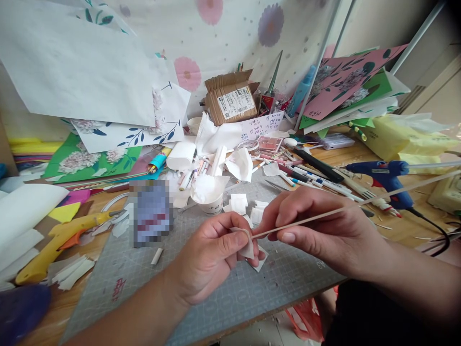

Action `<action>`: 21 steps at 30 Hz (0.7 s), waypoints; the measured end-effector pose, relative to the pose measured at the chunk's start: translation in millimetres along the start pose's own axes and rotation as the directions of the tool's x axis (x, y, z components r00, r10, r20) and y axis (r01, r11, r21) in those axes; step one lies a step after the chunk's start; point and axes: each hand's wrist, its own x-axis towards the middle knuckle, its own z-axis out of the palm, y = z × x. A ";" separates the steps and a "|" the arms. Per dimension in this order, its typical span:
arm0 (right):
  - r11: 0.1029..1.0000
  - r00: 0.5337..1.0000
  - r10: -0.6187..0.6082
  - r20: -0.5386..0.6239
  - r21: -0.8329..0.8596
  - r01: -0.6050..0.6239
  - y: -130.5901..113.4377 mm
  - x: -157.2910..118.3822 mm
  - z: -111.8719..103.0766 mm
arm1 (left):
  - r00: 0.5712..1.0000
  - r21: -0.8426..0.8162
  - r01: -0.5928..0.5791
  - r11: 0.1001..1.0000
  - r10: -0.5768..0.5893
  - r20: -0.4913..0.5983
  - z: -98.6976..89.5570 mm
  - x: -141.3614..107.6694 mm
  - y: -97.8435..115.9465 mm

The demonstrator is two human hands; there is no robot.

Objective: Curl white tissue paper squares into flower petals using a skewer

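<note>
My left hand (219, 252) pinches a small piece of white paper (247, 245) between thumb and fingers. In my right hand (317, 223) is a long thin stick (309, 218), held between thumb and fingers. The stick's tip touches the paper at my left fingertips, and its other end runs up to the right edge of the view. Another small paper square (262, 263) lies on the grey cutting mat (281, 293) just behind my left fingers. Beyond my hands are several white paper squares (238, 203).
A paper cup (210, 202) with white scraps stands behind my hands. Pens (317, 180) and a blue glue gun (385, 175) lie at the right. Yellow-handled scissors (57, 240) are at the left. A cardboard box (232, 98) and flower pictures stand at the back.
</note>
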 end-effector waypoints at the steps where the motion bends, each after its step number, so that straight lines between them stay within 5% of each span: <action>1: 1.000 1.000 0.000 0.002 0.004 0.000 0.1 0.1 0.1 | 1.000 0.000 0.001 1.000 -0.001 -0.001 0.1 -0.3 0.0; 21: 0.976 1.000 -0.007 -0.003 -0.220 0.006 -0.5 -7.6 -2.1 | 0.998 0.071 0.012 0.997 -0.007 -0.065 -0.7 -0.4 -1.0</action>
